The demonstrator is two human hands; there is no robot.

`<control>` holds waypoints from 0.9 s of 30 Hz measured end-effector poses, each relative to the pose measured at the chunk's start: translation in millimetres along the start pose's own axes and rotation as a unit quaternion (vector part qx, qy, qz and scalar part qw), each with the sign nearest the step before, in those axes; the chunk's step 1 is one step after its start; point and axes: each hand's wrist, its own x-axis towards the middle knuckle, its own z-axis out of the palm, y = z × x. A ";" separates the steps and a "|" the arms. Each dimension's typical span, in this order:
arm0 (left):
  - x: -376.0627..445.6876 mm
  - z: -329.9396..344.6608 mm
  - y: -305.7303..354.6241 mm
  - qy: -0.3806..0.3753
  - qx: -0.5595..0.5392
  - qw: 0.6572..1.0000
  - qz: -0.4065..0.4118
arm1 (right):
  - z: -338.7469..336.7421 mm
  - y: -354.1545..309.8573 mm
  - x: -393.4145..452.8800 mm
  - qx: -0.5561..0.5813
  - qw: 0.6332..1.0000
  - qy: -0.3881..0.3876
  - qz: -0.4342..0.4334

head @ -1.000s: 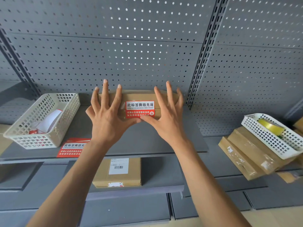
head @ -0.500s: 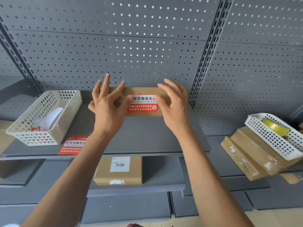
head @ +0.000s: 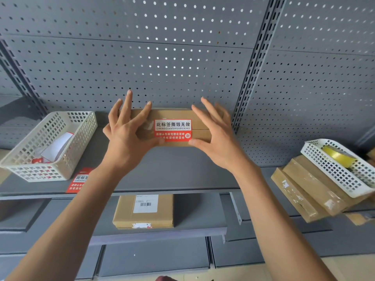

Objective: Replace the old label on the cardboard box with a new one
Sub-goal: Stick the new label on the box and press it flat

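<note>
- Grey metal shelving fills the view, backed by a pegboard wall [head: 162, 63] with a slotted upright [head: 253, 63] right of centre; a pale floor shows at the bottom right.
- Far left on the top shelf [head: 172, 171] sits a white basket [head: 48, 147] with paper and red scraps inside.
- Just beside it, at the shelf's front edge, lies a red spare label [head: 78, 182], partly behind the person's left forearm.
- The left hand [head: 129, 136] is up at the box's left end, fingers spread and lifted, thumb tip pressing at the label's lower left corner.
- Centre stage: the box [head: 174, 126] sits at the back of the top shelf against the pegboard, long axis running left to right, its broad face turned toward the camera.
- The label [head: 173, 130], red and white, is stuck across the seam of that face, text upright and reading left to right.
- The right hand [head: 219, 138] mirrors the left at the box's right end, fingers fanned, thumb tip touching the label's lower right corner.
- One shelf down, a second box [head: 144, 211] lies flat with a barcode sticker on top.
- Far right, stacked taped boxes [head: 304, 191] tilt, with a white basket [head: 341, 169] on them holding a yellow tape roll [head: 336, 156].
</note>
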 end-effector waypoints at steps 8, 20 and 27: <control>-5.9 7.7 11.5 -0.002 0.033 0.999 -0.009 | 25.5 -15.3 5.6 -0.076 0.993 0.081 0.030; -0.8 5.8 13.0 0.033 -0.011 0.999 0.009 | 20.5 -16.5 6.5 -0.050 0.991 0.116 0.044; -1.4 26.8 24.1 0.112 0.072 0.990 -0.037 | 49.6 -34.3 14.1 -0.111 0.960 0.242 0.082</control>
